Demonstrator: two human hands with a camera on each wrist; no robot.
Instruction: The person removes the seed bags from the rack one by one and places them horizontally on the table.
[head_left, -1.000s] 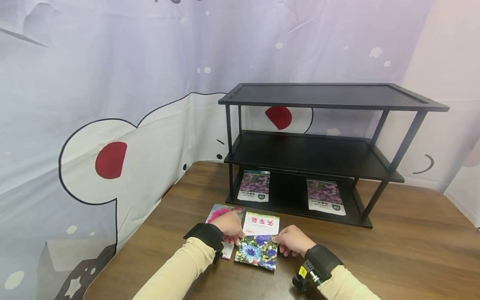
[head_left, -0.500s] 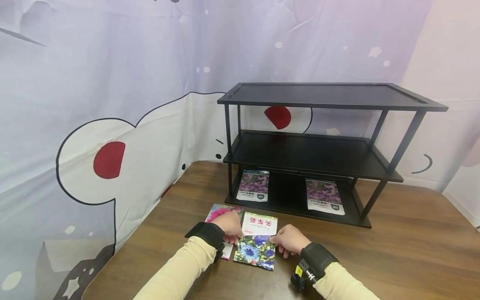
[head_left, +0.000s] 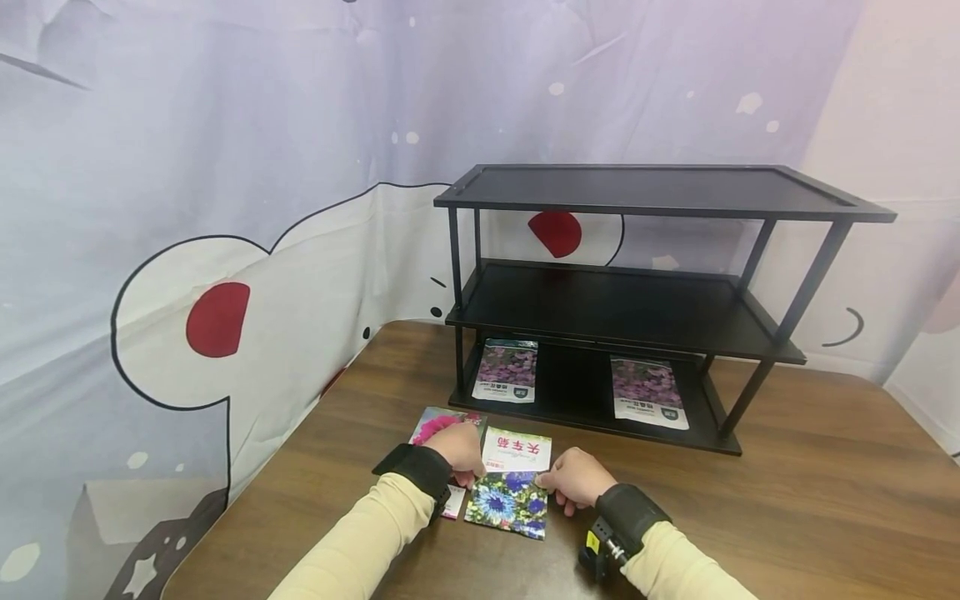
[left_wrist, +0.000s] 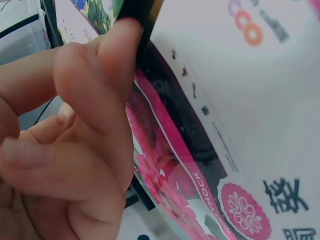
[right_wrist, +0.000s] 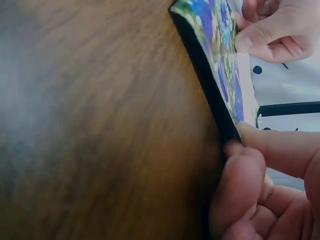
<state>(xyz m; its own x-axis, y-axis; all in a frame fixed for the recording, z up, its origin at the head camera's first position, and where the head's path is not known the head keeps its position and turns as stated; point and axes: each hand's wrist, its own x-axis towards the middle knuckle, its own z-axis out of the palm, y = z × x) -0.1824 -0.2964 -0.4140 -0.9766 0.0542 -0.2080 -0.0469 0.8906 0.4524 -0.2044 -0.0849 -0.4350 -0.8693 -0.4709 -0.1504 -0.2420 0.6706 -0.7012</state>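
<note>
I find the blue-flower packet (head_left: 506,504) nearest, low over the near part of the table (head_left: 825,500), flower print towards the wearer and white lettered panel on the far side. Whether its underside touches the wood, I cannot tell.

Grip: the left hand (head_left: 457,450) pinches one side edge and the right hand (head_left: 579,479) the other, each between thumb and fingers, so only narrow margins are held. Principal risk, in my judgement: thin film slipping or creasing if either pinch slackens or the hands draw unevenly. Second risk: the left hand lies over the pink-flower packet (head_left: 437,423) and could drag it. Third: the camera unit (head_left: 592,554) below the right wrist sits low and might catch the tabletop.

Pose: forearms converge from both sides, hands roughly level, thumbs turned inward.

Beyond, I record the black rack (head_left: 630,300), three-tiered. Its bottom tier bears a left purple packet (head_left: 507,371) and a right purple packet (head_left: 649,392), well apart, lying flat. A printed cloth backdrop (head_left: 300,292) hangs behind.
</note>
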